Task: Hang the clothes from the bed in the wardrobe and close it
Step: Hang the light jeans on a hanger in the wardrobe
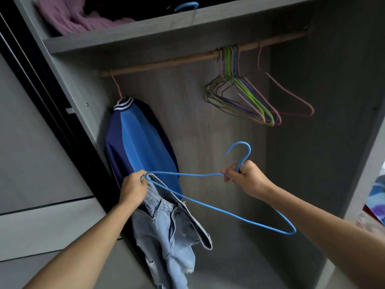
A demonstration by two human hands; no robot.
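Observation:
Pale blue ripped jeans hang down in front of the open wardrobe. My left hand grips their waistband, right where one end of a blue wire hanger pokes into it. My right hand holds that hanger at its neck, just below the hook, which points up. The hanger's other end sticks out free to the right. Above runs the wooden rail. A blue jacket with a striped collar hangs from the rail at the left on a pink hanger.
Several empty wire hangers bunch on the rail at the right. The shelf above holds a purple knit and a blue hanger hook. A dark sliding door track runs down the left. Colourful fabric shows at the right edge.

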